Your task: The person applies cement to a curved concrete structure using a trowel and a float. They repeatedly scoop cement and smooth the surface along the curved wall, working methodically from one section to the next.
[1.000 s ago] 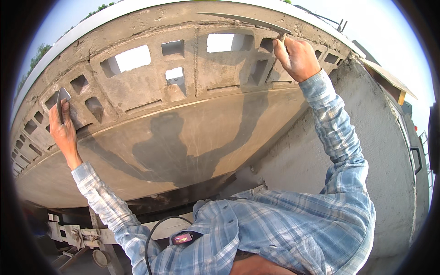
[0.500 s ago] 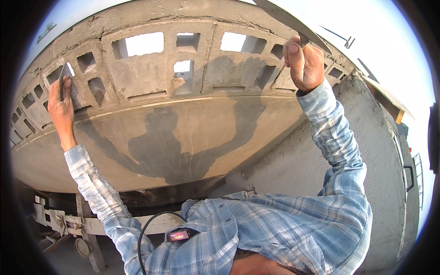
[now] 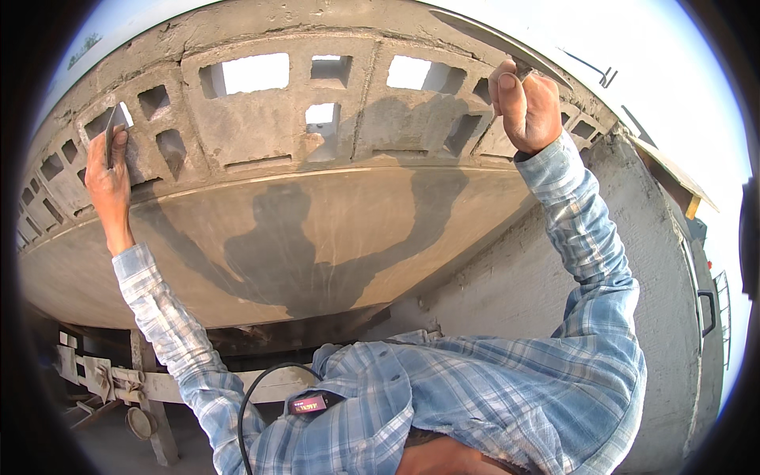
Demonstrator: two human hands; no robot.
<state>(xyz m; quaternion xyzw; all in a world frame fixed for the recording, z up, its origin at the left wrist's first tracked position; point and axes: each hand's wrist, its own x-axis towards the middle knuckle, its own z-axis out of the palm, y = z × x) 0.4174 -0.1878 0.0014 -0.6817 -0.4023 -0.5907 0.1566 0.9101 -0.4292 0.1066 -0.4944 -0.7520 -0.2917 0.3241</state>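
Observation:
My right hand [image 3: 529, 115] is raised at the upper right, its fingers closed round the grip of a trowel [image 3: 497, 38]. The trowel's long grey blade slants up and left along the top of the block wall [image 3: 261, 131]; the fist hides its grip. At the upper left, my left hand [image 3: 108, 186] pinches a thin grey flat piece [image 3: 110, 141], seen nearly edge-on, beside a hole in the wall. What this piece is cannot be told. Rectangular openings pierce the wall, and bright light shows through several of them.
Under the blocks runs a smooth plastered band [image 3: 372, 229] bearing my shadow. A rough grey wall [image 3: 633, 317] stands at the right, with a board [image 3: 673, 170] jutting from its top. Wooden framing [image 3: 150, 380] is at the lower left. A black cable [image 3: 245, 412] hangs across my shirt.
The trowel blade has swung down and flatter against the wall's top edge. My right hand stays nearly in place, and my left hand still pinches the thin piece. The view has shifted slightly.

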